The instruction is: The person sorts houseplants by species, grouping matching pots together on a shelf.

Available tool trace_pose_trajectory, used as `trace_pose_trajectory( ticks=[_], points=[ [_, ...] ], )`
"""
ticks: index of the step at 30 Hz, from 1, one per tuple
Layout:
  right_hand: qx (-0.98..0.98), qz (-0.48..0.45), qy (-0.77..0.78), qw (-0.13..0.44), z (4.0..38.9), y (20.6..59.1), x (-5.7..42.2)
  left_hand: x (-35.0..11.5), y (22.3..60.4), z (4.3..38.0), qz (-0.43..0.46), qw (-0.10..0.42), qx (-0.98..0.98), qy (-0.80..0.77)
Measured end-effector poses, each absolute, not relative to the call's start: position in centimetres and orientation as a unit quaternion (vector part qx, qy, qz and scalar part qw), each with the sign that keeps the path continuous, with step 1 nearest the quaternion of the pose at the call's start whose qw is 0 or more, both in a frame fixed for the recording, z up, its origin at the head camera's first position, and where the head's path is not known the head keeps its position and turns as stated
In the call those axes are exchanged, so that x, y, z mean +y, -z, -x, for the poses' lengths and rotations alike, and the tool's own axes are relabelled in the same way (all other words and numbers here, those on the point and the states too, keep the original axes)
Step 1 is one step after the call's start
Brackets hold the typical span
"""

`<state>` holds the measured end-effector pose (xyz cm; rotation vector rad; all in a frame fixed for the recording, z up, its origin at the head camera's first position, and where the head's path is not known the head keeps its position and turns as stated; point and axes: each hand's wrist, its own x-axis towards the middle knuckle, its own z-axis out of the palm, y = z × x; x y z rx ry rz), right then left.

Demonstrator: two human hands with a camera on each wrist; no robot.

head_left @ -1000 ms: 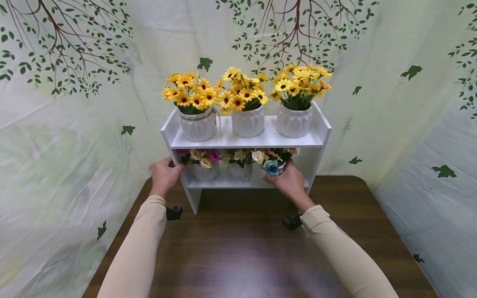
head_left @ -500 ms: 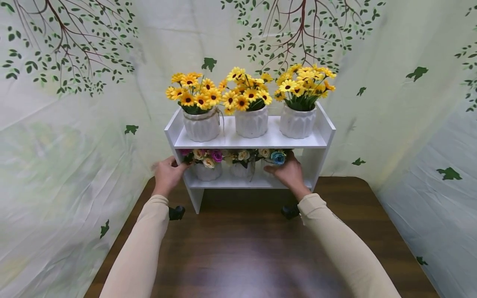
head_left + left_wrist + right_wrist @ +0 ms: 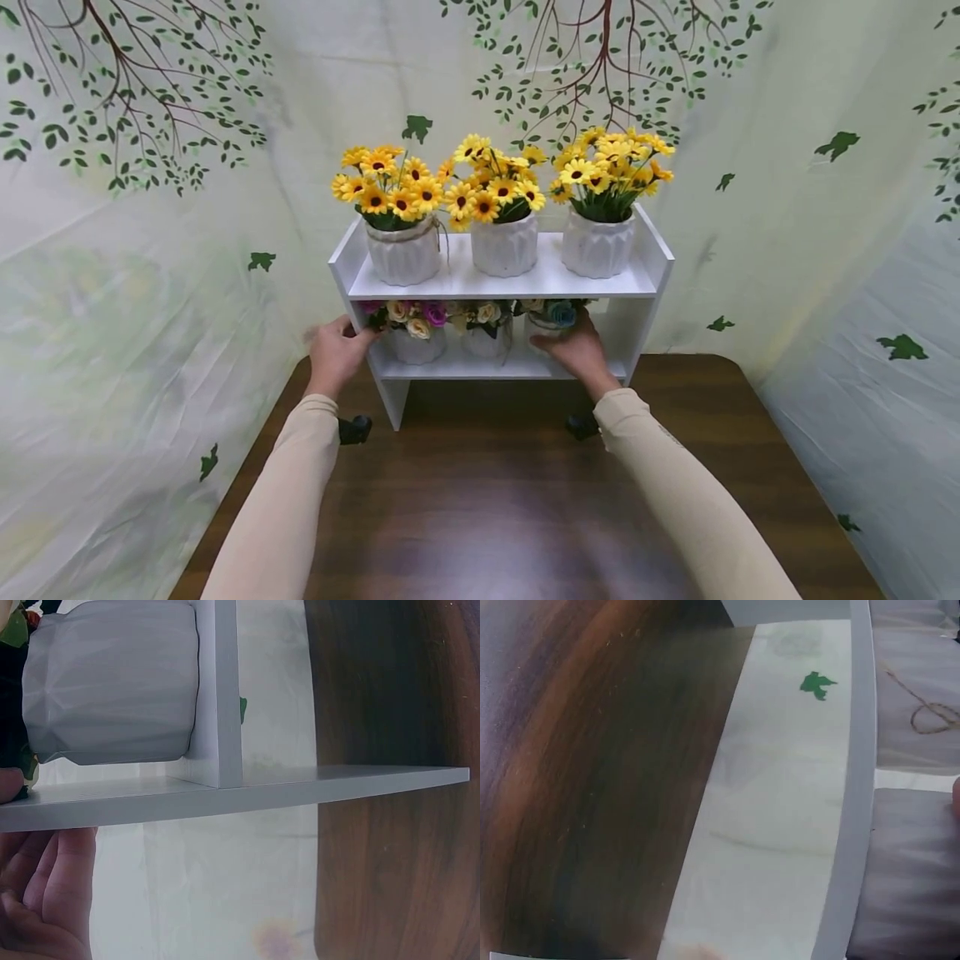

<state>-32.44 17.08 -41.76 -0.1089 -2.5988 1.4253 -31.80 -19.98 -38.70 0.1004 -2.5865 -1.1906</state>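
Observation:
A white two-tier shelf [image 3: 633,325] stands at the back of the table. My left hand [image 3: 335,358] grips its left side panel, thumb on the inner face and fingers outside, as the left wrist view shows. On the lower tier my right hand [image 3: 579,348] holds a ribbed white flowerpot [image 3: 915,877] with cream and blue roses [image 3: 561,313], thumb across its front. To its left stand a middle pot [image 3: 487,340] with cream roses and twine, and a left pot [image 3: 112,682] with cream and purple roses. The right hand's other fingers are mostly hidden.
Three white pots of yellow daisies, left [image 3: 403,254], middle [image 3: 504,248] and right [image 3: 597,246], line the top tier. The brown wooden table [image 3: 480,500] stretches in front. A leaf-printed cloth [image 3: 810,250] hangs behind and at both sides.
The pot in my right hand has gone from tilted to more upright and deeper into the lower tier, its blue rose now shaded. My left hand stays on the side panel.

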Motion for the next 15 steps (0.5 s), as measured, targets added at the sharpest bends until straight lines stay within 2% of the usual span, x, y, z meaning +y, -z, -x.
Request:
trace_pose_trajectory(
  ticks=[4, 7, 13, 15],
  points=[
    [-0.880, 0.023, -0.467, 0.079, 32.0, 41.8, 16.9, -20.3, 38.7, 31.7, -0.032, 0.150, -0.899, 0.411],
    [-0.882, 0.005, -0.459, 0.108, 29.9, 41.8, 17.1, -20.1, 38.9, 31.6, -0.026, 0.157, -0.897, 0.412],
    [-0.859, -0.080, -0.412, 0.294, 20.9, 45.0, 19.4, -18.8, 39.2, 31.8, -0.014, 0.146, -0.895, 0.421],
    [-0.861, -0.080, -0.379, 0.330, 18.5, 46.8, 20.9, -18.6, 39.2, 31.9, -0.012, 0.138, -0.894, 0.426]
  ],
)
